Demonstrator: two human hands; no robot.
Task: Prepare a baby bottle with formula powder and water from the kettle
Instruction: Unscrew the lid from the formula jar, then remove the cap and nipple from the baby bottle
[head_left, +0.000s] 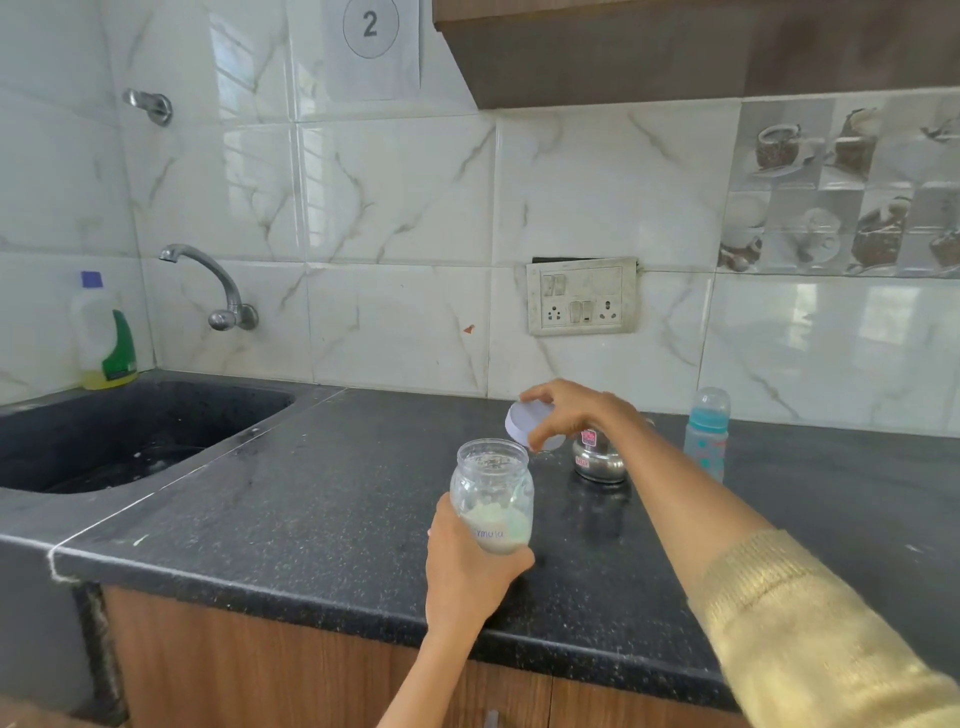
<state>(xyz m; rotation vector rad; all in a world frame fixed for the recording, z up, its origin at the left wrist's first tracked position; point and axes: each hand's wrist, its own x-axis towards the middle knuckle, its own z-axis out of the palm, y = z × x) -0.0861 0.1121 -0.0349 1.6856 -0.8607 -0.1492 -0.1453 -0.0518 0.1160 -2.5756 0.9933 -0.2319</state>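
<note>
My left hand grips a clear formula jar above the counter's front part; white powder fills its lower third and its mouth is uncovered. Just above and to the right of the jar, my right hand holds the jar's white round lid, tilted. Behind my right wrist a small steel kettle stands on the counter, partly hidden. The baby bottle, blue-tinted with a clear cap over its teat, is upright at the back right.
The black speckled counter ends at a front edge above wooden cabinets. A dark sink lies to the left, with a wall tap and a detergent bottle in the corner. A switchboard sits on the tiled wall.
</note>
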